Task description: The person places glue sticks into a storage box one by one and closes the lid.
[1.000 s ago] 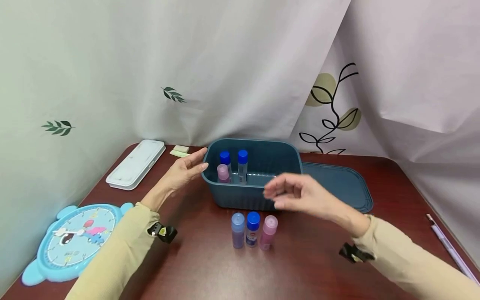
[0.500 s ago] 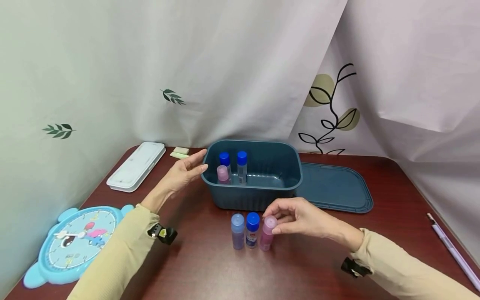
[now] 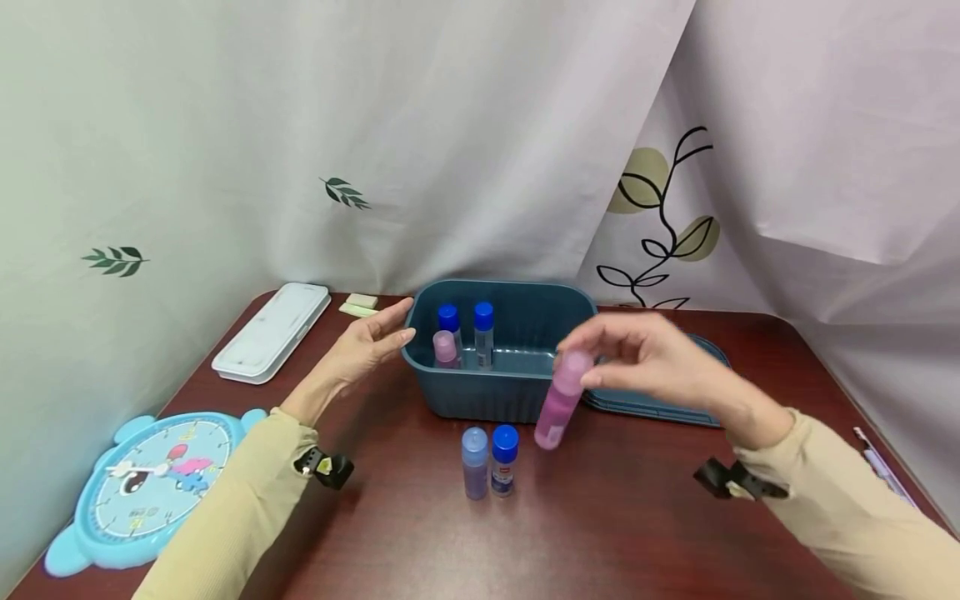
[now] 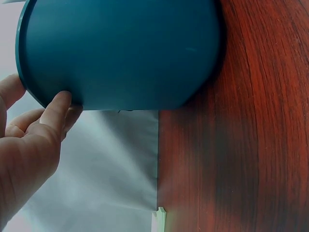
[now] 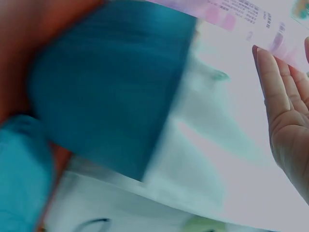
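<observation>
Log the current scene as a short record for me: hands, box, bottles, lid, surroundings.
Left hand: touching the left end of the box
Right hand: holding a pink bottle, tilted, outside the box
In box: two blue-capped bottles, one pink-capped bottle
In front of box: pale blue bottle and dark-blue-capped bottle, upright, side by side
Lid: right of box, partly hidden
Far left: clock, white case
</observation>
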`<state>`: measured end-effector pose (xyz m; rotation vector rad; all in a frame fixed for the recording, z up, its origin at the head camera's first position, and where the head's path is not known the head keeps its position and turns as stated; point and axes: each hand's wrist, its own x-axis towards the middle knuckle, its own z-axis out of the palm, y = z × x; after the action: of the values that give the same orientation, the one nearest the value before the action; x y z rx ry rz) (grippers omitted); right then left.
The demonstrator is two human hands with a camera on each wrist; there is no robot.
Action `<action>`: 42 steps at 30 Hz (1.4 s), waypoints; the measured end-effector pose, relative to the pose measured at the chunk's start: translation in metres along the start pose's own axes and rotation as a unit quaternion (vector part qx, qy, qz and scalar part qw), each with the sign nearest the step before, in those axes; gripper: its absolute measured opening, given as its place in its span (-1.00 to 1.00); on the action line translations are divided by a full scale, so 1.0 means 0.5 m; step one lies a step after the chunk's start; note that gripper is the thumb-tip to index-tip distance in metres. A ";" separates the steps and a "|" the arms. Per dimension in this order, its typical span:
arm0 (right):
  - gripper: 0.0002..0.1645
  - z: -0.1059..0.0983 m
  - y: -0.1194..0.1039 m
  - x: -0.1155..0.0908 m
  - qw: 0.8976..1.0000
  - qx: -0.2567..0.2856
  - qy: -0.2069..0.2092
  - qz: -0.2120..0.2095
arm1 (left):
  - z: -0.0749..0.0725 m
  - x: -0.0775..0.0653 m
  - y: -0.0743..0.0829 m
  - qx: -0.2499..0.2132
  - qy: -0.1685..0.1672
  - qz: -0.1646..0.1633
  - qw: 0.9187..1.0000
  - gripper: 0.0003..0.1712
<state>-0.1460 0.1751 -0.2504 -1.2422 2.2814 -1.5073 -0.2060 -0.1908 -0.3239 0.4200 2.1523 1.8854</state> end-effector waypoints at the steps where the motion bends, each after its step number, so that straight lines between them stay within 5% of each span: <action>1: -0.64 -0.012 -0.009 0.008 1.000 -0.003 0.012 -0.012 | 0.000 0.000 0.000 -0.001 0.000 0.000 1.000 -0.26; 7: -0.69 -0.050 -0.031 0.059 0.994 0.041 0.086 -0.049 | 0.000 -0.001 -0.002 -0.005 -0.002 0.004 1.000 -0.26; 13: -0.66 -0.015 0.009 0.115 0.991 0.014 0.135 0.000 | 0.000 -0.001 -0.001 -0.004 -0.001 0.005 1.000 -0.26; 26: -0.73 0.096 0.121 0.186 0.988 -0.062 0.037 0.140 | -0.001 -0.001 0.002 -0.006 -0.003 0.000 1.000 -0.28; 42: -0.62 0.106 0.127 0.195 0.984 -0.044 -0.018 0.173 | 0.000 -0.002 -0.001 -0.005 -0.001 -0.001 1.000 -0.28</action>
<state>-0.2173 0.0805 -0.2982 -0.8243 2.4064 -1.2649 -0.2049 -0.1911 -0.3242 0.4184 2.1403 1.8937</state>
